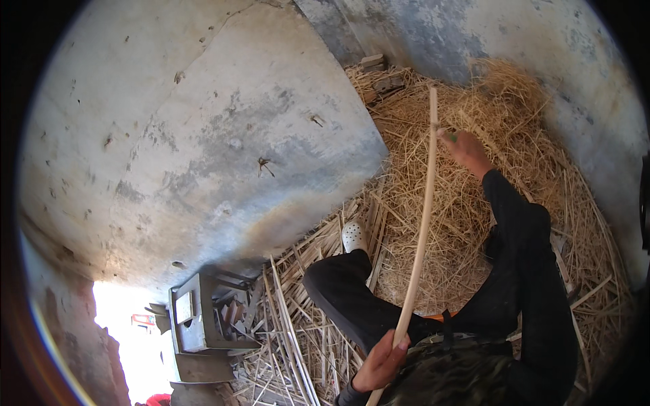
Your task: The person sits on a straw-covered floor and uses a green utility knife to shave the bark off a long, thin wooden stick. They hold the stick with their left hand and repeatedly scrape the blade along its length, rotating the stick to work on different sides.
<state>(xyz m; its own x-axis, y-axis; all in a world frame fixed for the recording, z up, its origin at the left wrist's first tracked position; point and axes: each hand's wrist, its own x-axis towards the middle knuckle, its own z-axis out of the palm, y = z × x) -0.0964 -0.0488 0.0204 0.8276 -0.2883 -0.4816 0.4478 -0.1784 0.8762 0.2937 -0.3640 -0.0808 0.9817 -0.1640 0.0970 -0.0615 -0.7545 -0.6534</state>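
Note:
A long pale strip, apparently split bamboo (424, 223), slants from my lap up toward the far straw and bends slightly. My left hand (383, 360) is closed around its near part, close to my waist. With my arm stretched out, my right hand (467, 153) is beside the strip's far part, fingers curled and their tips at its edge. A small green bit shows at those fingers; what it belongs to is hidden. Just past the fingertips, the strip has a darker ring like a node.
Loose straw and shavings (406, 196) cover the floor around my legs. Long split strips (288, 325) lie to the left. A worn wooden cabinet (196, 318) stands at lower left by a bright doorway (128, 325). Stained plaster walls (203, 135) rise left and ahead.

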